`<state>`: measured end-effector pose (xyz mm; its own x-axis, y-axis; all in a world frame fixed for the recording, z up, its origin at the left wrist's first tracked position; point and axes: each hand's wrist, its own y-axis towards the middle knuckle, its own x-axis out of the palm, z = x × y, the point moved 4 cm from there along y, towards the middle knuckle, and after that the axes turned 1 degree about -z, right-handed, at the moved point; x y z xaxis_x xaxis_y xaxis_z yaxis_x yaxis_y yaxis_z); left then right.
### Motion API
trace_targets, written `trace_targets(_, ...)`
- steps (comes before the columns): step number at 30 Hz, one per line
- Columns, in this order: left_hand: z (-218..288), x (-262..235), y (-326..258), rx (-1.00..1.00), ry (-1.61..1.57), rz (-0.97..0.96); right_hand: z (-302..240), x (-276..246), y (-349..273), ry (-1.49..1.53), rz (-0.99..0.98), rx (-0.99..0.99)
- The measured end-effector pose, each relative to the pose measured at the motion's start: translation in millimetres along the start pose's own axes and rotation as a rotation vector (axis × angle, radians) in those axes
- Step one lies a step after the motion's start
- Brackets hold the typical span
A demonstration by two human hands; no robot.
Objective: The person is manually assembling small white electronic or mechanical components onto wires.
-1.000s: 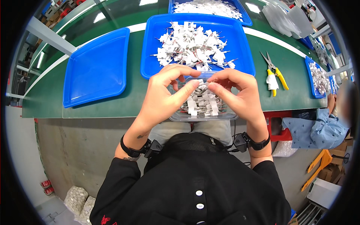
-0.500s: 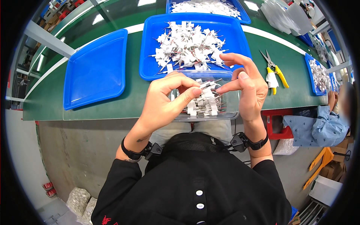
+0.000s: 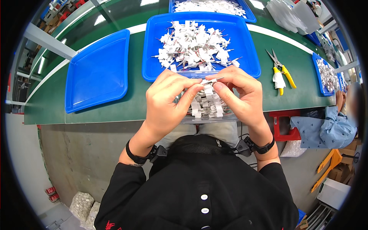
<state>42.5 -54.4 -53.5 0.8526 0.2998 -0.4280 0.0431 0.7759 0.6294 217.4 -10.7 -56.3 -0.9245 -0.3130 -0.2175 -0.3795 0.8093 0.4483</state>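
Observation:
Over a clear plastic box [image 3: 207,120], a small wired part with a white tag [image 3: 209,81] is held between my two hands. My left hand [image 3: 163,103] pinches its left end between thumb and fingertips. The thumb and index finger of my right hand [image 3: 245,97] close on its right end, where a thin dark tip sticks out. Beneath them, similar white-tagged wired parts [image 3: 207,105] lie side by side in the box. Just behind the box stands a blue tray [image 3: 151,42] with a loose heap of the same tagged parts [image 3: 193,46].
A bare blue tray [image 3: 97,73] lies to the left on the green table [image 3: 46,99]. Yellow-handled snips [image 3: 285,74] rest at the right. Farther back is a blue tray of white pieces [image 3: 209,7]. A co-worker in blue [image 3: 326,128] sits by another filled tray [image 3: 326,78].
My right hand has come down and left, from raised, spread fingers to a pinch on the part. My left hand has stayed nearly in place.

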Motion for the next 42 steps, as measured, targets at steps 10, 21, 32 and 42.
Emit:
trace_targets(10,2.9,0.4,1.9,0.071,0.006,0.008,3.2,-1.2,-0.6,0.069,-0.069,0.104)
trace_targets(21,4.5,-0.9,3.6,0.124,-0.015,0.009,8.5,0.7,-1.5,0.442,-0.189,0.419)
trace_targets(32,7.7,-0.1,1.3,0.128,0.04,0.119,6.4,4.8,-4.1,0.371,-0.077,0.399)
trace_targets(42,0.4,7.9,-5.3,-0.288,-0.221,-0.111,-9.4,7.4,-1.6,-0.142,0.025,0.075)
